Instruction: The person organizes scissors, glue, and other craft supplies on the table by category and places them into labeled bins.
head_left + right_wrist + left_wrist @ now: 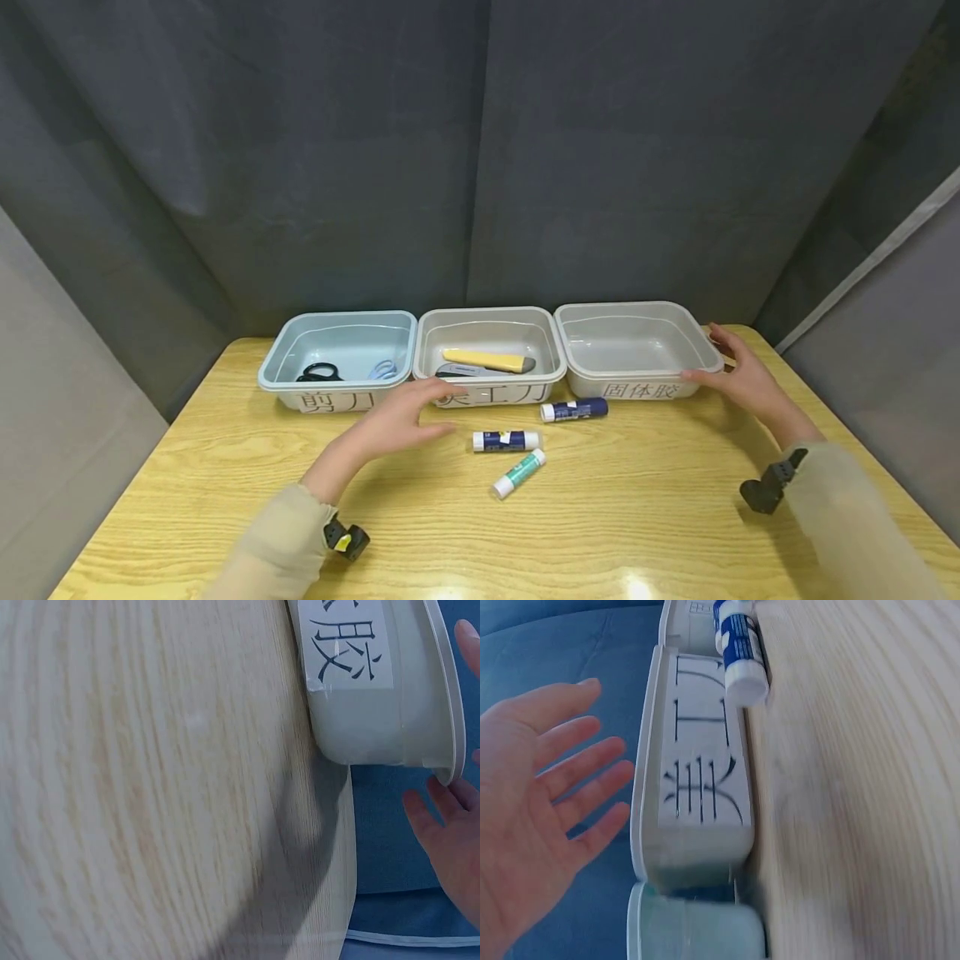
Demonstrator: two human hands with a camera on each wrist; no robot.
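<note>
My right hand (750,383) is at the right end of a grey plastic bin (588,388), its thumb by the front corner and its fingers along the side. In the right wrist view, fingertips (435,791) touch the bin's rim. My left hand (393,421) hovers with fingers extended before the middle bin (555,385), holding nothing; its palm and spread fingers show in the left wrist view. A dark blue glue stick (592,407) lies before the right bin. Nearer me are a blue-and-white glue stick (506,441) and a green-and-white one (519,474).
A light blue bin (272,385) stands left in the row, with black-handled scissors (321,372) and a pale blue-handled item (384,369). The middle bin contains a yellow utility knife (487,360) and a grey one (468,370). Dark curtains (375,167) hang behind the wooden table (637,500).
</note>
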